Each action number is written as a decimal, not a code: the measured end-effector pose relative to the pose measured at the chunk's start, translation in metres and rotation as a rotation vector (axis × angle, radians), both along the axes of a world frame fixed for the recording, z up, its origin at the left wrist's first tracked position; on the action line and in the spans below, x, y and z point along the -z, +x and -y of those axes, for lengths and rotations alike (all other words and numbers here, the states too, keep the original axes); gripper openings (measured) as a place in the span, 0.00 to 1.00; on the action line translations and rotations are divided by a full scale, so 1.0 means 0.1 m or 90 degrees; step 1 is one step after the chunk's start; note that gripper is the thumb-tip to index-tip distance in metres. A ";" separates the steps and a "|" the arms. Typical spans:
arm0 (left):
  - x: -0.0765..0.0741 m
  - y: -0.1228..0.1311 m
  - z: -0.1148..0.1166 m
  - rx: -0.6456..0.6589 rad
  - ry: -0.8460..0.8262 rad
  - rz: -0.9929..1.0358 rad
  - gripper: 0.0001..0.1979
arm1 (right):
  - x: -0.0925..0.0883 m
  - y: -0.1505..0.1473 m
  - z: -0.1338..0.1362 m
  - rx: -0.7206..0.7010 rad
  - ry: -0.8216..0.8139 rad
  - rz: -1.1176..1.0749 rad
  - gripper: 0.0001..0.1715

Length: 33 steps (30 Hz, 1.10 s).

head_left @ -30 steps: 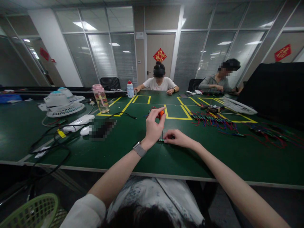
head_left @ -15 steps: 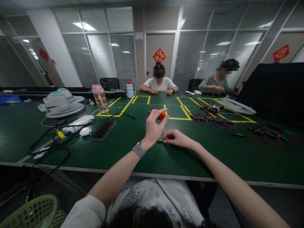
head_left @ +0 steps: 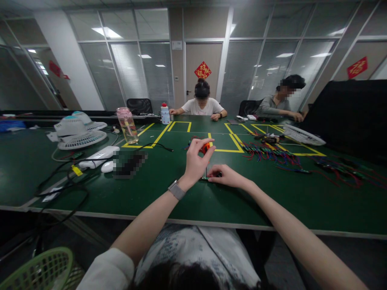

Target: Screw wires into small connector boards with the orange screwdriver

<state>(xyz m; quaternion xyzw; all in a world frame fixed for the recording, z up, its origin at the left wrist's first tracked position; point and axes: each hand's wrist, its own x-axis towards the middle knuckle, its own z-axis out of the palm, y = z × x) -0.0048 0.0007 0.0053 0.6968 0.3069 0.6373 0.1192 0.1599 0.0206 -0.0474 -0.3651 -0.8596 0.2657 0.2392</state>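
Observation:
My left hand [head_left: 195,161] is closed around the orange-and-black handle of a screwdriver [head_left: 206,148], held upright with its thin shaft pointing down. Below it, a small green circuit board [head_left: 205,178] lies on the green table, and the shaft reaches down to it; the exact contact of the tip is too small to make out. My right hand [head_left: 222,175] pinches the board's right end, with red wire showing at its fingertips. Part of the board is hidden behind the fingers.
Wired circuit boards [head_left: 269,152] spread over the right side of the table [head_left: 145,197]. On the left are white fans [head_left: 80,135], a pink-lidded bottle [head_left: 127,125], a power strip [head_left: 99,157] and black cables. Two people sit across the table.
My hands stay in place while the orange handle has turned slightly. Opposite, one person's hand has moved out toward the blue bottle; the person at right has reached further right.

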 end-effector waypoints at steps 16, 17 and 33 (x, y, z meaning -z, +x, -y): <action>-0.02 -0.01 0.02 -0.054 0.031 -0.005 0.08 | -0.01 0.00 0.01 0.005 0.002 0.009 0.13; -0.02 -0.02 0.02 -0.053 0.026 -0.007 0.09 | -0.01 0.00 0.01 0.005 0.002 0.011 0.13; -0.03 -0.01 0.04 -0.051 0.046 0.005 0.07 | -0.01 -0.01 0.01 0.009 0.001 0.006 0.13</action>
